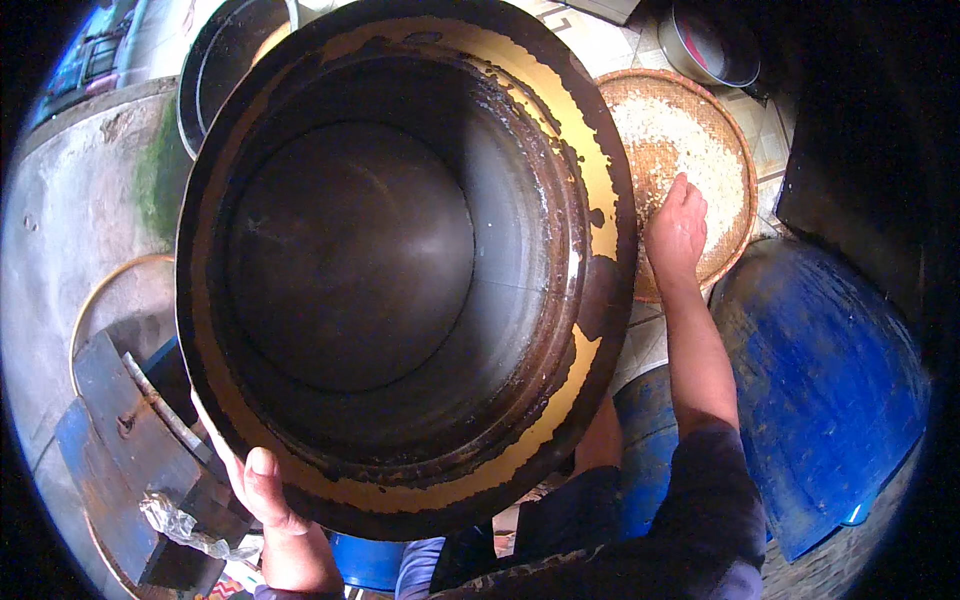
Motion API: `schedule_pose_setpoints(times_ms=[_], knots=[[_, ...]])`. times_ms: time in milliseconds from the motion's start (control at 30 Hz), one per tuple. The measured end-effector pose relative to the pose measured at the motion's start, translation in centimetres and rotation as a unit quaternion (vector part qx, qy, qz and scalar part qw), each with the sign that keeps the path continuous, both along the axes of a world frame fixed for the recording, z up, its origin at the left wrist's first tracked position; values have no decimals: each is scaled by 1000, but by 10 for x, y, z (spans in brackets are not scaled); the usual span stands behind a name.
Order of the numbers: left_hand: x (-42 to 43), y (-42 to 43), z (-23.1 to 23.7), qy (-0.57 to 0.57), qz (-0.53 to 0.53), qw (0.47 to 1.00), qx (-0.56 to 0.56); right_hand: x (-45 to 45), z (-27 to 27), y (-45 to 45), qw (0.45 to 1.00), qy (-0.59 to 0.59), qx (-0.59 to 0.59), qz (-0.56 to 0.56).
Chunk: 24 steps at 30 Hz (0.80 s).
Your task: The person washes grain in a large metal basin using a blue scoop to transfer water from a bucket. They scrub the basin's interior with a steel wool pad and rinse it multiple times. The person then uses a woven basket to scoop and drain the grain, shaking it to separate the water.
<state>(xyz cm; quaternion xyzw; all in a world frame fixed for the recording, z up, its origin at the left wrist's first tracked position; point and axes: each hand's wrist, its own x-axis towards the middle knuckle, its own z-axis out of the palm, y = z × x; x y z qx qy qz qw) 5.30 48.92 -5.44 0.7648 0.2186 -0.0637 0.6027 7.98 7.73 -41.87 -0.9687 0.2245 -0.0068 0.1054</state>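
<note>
A large round metal pot with a broad flared rim fills the middle of the view, its open mouth facing me. Dark residue coats it, and golden bare metal shows in ragged bands along the rim. My left hand grips this rim at the lower left, thumb on top and fingers hidden underneath. To the right of the pot, my right hand is over a round woven bamboo tray, fingers curled together. Pale small pieces, possibly grain, are spread across the tray. Whether any are inside the curled fingers is hidden.
Another dark round vessel stands behind the pot at upper left. A metal pot is beyond the tray. A blue curved container lies at right. Rusty metal boxes and crumpled clear plastic occupy the lower left.
</note>
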Motion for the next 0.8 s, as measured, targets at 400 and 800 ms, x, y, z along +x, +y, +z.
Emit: schedule_pose_setpoints(times_ms=[400,800], knots=[[-25,9,29,-5,105,985,139,-16,-136,224,867,232,116,426],[-43,23,42,14,140,971,194,-1,-170,236,792,318,-3,522]])
